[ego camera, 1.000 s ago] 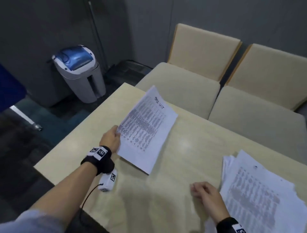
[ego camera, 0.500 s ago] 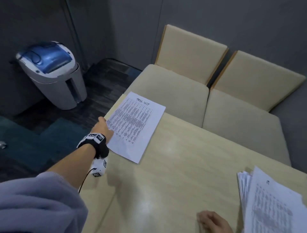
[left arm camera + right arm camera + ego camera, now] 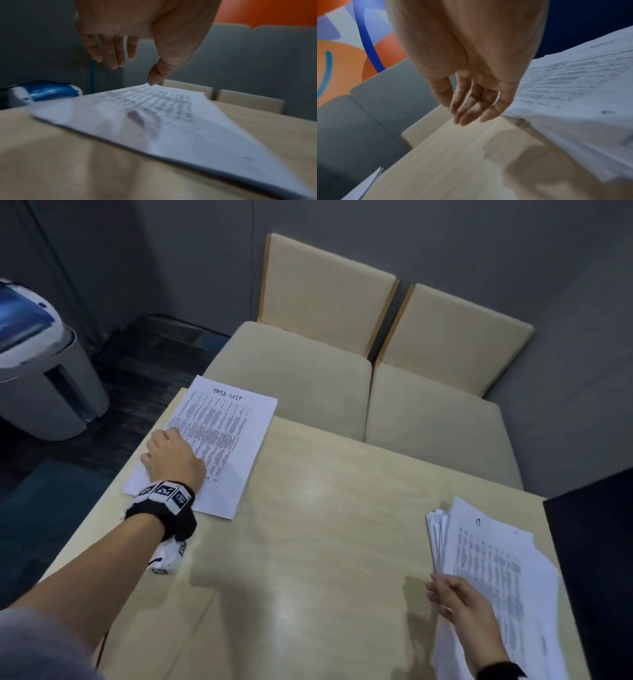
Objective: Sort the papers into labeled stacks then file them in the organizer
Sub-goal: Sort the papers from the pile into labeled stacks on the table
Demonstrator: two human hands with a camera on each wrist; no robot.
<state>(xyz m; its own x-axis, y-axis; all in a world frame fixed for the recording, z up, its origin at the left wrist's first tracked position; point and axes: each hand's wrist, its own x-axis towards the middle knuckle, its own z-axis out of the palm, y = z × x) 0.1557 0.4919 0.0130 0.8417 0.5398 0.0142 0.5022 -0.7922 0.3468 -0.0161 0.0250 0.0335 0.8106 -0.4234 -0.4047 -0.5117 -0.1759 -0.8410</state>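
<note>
"Task list" sheet (image 3: 222, 446): flat at table's (image 3: 325, 542) far-left corner, L hand (image 3: 171, 455) slack-fingered above it. R hand (image 3: 459, 601) relaxed, empty, beside unsorted pile (image 3: 496, 570). Tip: square sheet inside edge before next pick.

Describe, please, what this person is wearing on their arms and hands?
The left hand is bare. Its wrist carries a black band with square black-and-white markers and a white camera unit with a thin black cable. A grey sleeve covers the upper arm. The right hand is bare, with a black wristband.
</note>
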